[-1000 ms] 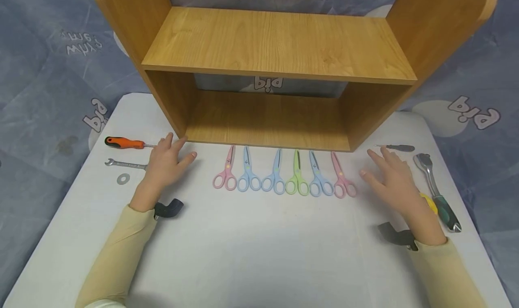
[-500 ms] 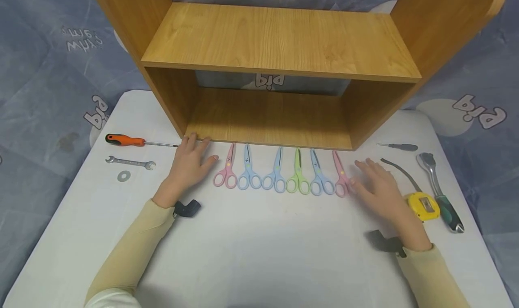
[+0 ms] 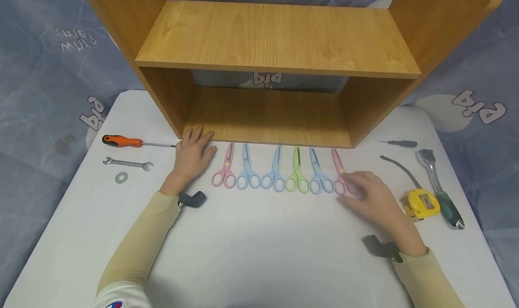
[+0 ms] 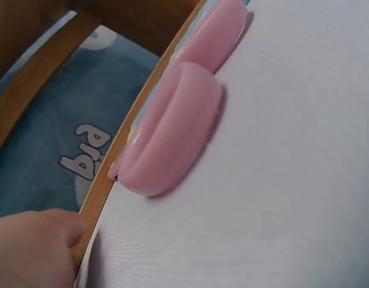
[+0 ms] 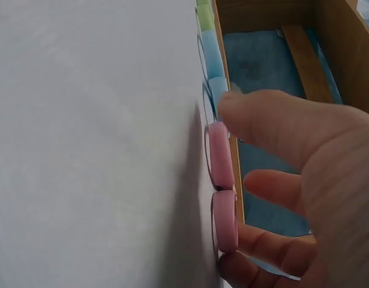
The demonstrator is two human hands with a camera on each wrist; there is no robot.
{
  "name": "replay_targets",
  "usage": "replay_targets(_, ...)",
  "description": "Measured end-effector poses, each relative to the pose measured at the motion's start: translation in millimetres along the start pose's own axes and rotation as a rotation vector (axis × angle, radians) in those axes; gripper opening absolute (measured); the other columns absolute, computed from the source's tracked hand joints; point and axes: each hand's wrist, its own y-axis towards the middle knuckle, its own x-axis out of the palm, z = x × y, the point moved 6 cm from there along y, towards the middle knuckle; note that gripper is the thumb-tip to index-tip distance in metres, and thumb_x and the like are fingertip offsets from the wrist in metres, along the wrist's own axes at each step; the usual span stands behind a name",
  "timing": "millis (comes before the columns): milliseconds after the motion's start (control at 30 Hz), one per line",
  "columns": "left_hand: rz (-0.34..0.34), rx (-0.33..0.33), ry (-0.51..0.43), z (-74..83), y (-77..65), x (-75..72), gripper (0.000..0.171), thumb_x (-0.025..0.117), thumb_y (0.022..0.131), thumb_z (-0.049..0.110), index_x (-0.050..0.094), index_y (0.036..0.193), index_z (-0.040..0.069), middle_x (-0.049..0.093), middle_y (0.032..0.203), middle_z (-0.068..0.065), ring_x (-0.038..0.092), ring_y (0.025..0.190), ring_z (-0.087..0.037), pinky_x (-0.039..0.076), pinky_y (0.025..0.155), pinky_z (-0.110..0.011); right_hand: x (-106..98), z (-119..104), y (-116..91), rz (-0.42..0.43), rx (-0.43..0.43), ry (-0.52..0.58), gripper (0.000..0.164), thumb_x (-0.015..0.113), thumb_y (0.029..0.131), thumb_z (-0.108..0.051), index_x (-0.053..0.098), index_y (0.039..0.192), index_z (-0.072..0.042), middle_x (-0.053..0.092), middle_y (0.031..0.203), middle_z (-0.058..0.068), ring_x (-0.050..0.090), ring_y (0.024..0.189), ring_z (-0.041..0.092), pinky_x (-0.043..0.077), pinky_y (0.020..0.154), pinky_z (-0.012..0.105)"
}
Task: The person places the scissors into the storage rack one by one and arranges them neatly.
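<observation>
Several small scissors lie in a row on the white table, blades toward the wooden shelf [image 3: 275, 65]: pink scissors [image 3: 227, 167] at the left end, then blue, blue, green [image 3: 297, 168], blue, and pink scissors [image 3: 338, 163] at the right end. My right hand [image 3: 375, 200] is over the handles of the right-end pair, fingers bent and thumb apart from them. In the right wrist view those pink handle loops [image 5: 221, 157] lie between thumb and fingertips. My left hand [image 3: 190, 161] rests with fingers spread at the shelf's lower front edge, left of the left-end pink scissors.
An orange screwdriver [image 3: 121, 141], a wrench [image 3: 127, 164] and a washer [image 3: 121, 177] lie at left. At right are a small grey screwdriver [image 3: 401, 143], a yellow tape measure [image 3: 420, 204], a dark curved strip [image 3: 401, 167] and a green-handled ratchet [image 3: 446, 206].
My left hand has moved right, from beside the wrench to the shelf's front edge. My right hand has moved left and nearer, onto the right-end pink scissors' handles, uncovering the tape measure.
</observation>
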Motion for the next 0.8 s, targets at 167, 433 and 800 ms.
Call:
replay_targets(167, 0.085, 0.002, -0.023, 3.1, 1.9, -0.4, 0.049, 0.061, 0.096, 0.030, 0.061, 0.141, 0.011, 0.045, 0.157, -0.023, 0.030, 0.151, -0.049, 0.032, 0.108, -0.069, 2, 4, -2, 0.001, -0.019, -0.028, 0.059, 0.086, 0.079, -0.021, 0.066, 0.132, -0.007, 0.059, 0.130, 0.021, 0.055, 0.121, 0.043, 0.044, 0.102, 0.065)
replay_targets(433, 0.102, -0.026, -0.009, 11.4, 2.5, -4.6, 0.048, 0.063, 0.095, 0.028, 0.063, 0.140, 0.009, 0.048, 0.154, -0.025, 0.034, 0.148, -0.052, 0.034, 0.110, -0.070, 5, 8, -2, 0.038, -0.027, -0.014, 0.048, 0.084, 0.081, -0.013, 0.069, 0.126, -0.006, 0.060, 0.125, 0.020, 0.057, 0.117, 0.040, 0.047, 0.099, 0.063)
replay_targets(800, 0.097, -0.045, -0.055, 4.8, 0.4, -3.6, 0.049, 0.064, 0.094, 0.026, 0.062, 0.140, 0.009, 0.046, 0.155, -0.026, 0.030, 0.150, -0.052, 0.031, 0.113, -0.071, 3, 14, 4, 0.016, -0.004, -0.022, 0.042, 0.083, 0.082, -0.009, 0.073, 0.123, -0.009, 0.067, 0.115, 0.013, 0.059, 0.100, 0.026, 0.052, 0.083, 0.041)
